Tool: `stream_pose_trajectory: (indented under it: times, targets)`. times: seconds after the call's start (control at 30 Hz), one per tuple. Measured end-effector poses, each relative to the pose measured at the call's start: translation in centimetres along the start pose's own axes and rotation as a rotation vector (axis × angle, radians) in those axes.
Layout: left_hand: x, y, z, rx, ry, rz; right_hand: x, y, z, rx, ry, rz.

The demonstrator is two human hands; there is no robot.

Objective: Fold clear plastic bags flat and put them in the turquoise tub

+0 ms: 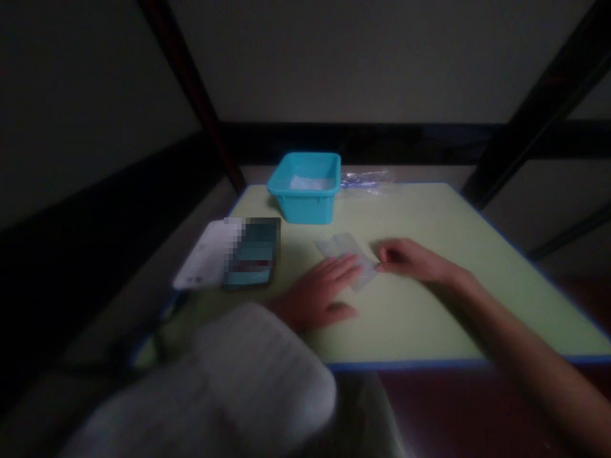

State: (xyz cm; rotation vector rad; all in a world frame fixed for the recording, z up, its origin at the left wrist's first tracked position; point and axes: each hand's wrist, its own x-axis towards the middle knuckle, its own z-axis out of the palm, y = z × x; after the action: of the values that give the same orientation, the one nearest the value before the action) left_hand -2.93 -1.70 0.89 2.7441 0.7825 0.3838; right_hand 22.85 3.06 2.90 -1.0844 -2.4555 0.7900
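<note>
A small, thin, translucent sheet (340, 243), plastic-looking, lies on the pale yellow-green table (420, 216). My left hand (322, 294) rests over the sheet's left and middle part, fingers outstretched and thumb apart. At the right corner of the sheet, my right hand (411, 259) is closed in a pinch, its thumb and fingertip on that corner. Part of the sheet is hidden beneath the left fingers. Blur makes its exact kind unclear.
A turquoise plastic basket (308, 208) with white contents stands at the back. Crinkled clear plastic (370, 180) lies beside it. To the left are a flat white object (203, 257) and a partly pixelated dark-edged object (252, 254). Blue edging (415, 364) borders the table.
</note>
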Motion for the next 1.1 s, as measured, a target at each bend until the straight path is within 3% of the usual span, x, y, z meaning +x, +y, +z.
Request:
stream_pose_trajectory:
  times: [0.13,0.27,0.37,0.47,0.73,1.1]
  targets:
    - [0.1,-0.1,0.3,0.006,0.040,-0.029,-1.0,-2.1,0.2,-0.216,0.114,-0.039]
    - [0.5,-0.2,0.5,0.049,0.063,-0.010,-2.8,-4.9,3.1,-0.467,0.198,-0.068]
    - [0.9,-0.3,0.6,0.081,0.067,0.011,-3.8,-5.5,5.8,-0.557,0.154,-0.136]
    - [1.4,-0.4,0.4,0.105,0.013,0.041,-4.2,-4.9,7.1,-0.565,0.110,-0.159]
    - [1.9,-1.1,0.1,0.166,-0.040,-0.001,-4.3,-4.3,7.2,-0.555,0.134,-0.163]
    - [2.9,-5.3,-0.3,0.186,-0.005,-0.026,-4.5,-4.4,7.4,-0.584,0.126,-0.148]
